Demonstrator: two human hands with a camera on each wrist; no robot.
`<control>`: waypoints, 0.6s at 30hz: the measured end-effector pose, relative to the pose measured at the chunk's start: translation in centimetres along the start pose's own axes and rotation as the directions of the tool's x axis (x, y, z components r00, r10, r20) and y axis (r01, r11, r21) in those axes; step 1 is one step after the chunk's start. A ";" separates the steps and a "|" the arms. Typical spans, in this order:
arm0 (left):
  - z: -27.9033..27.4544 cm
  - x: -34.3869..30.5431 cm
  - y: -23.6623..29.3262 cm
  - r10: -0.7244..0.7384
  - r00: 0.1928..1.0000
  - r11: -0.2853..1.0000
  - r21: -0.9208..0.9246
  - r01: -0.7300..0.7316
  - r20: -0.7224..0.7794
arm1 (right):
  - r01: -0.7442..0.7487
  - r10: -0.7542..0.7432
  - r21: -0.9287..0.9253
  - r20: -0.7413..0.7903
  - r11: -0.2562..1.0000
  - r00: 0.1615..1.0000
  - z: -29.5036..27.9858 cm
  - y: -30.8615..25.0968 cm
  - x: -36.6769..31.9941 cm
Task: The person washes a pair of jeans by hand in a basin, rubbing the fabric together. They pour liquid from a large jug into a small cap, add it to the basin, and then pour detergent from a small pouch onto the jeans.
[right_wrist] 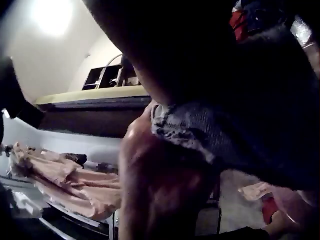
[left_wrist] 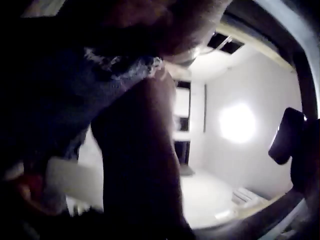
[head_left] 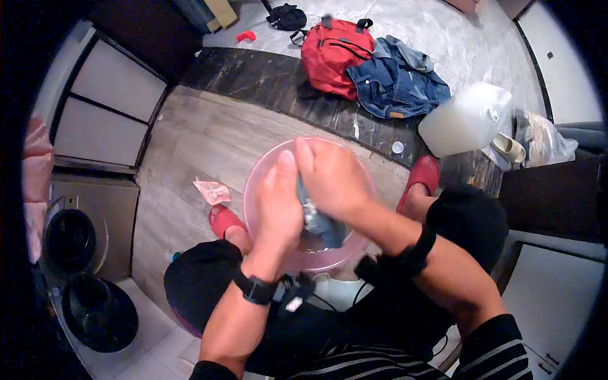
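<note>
Cloth (head_left: 326, 233) is hanging over pink basin (head_left: 251, 180); I'm seeing left hand (head_left: 277, 206) and right hand (head_left: 335, 180) clamping it, close together. Wringing or rubbing seems to be going on; next move is probably calling for firm grip, drips falling inside basin.

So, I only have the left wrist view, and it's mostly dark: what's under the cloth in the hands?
Observer: A pink basin, by the head view; whether the cloth touches it, I can't tell.
Operator: Where is the basin relative to the feet?
Observer: Between them; one red slipper shows to its left, the other to its right.
Operator: Anything on the floor beyond it?
Observer: Yes, a red bag, with denim lying against it.
</note>
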State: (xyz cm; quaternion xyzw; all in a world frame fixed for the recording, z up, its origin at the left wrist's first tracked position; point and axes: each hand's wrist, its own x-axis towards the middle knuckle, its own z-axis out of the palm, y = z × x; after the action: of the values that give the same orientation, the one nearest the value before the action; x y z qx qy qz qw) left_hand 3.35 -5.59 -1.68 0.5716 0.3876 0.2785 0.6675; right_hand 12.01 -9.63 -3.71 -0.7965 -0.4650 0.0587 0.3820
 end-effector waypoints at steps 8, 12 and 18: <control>-1.1 -0.1 0.1 0.084 0.994 0.966 0.239 -0.099 0.073 | -0.091 0.093 0.189 0.002 0.978 0.996 -0.7 -0.9 -0.7; -1.8 0.8 -1.0 -0.160 0.987 0.986 0.052 0.160 0.001 | -0.061 0.034 0.121 0.213 0.991 0.976 -1.3 -2.0 -1.7; -2.1 1.2 0.2 -0.117 0.993 0.985 0.129 0.112 0.028 | -0.059 0.034 0.138 0.176 0.989 0.984 -1.8 -3.3 -2.1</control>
State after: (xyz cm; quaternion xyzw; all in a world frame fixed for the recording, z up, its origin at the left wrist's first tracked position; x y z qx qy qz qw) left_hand 2.24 -3.44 -1.77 0.5946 0.4250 0.2041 0.6512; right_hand 9.36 -11.34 -0.78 -0.7697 -0.4722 0.1696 0.3947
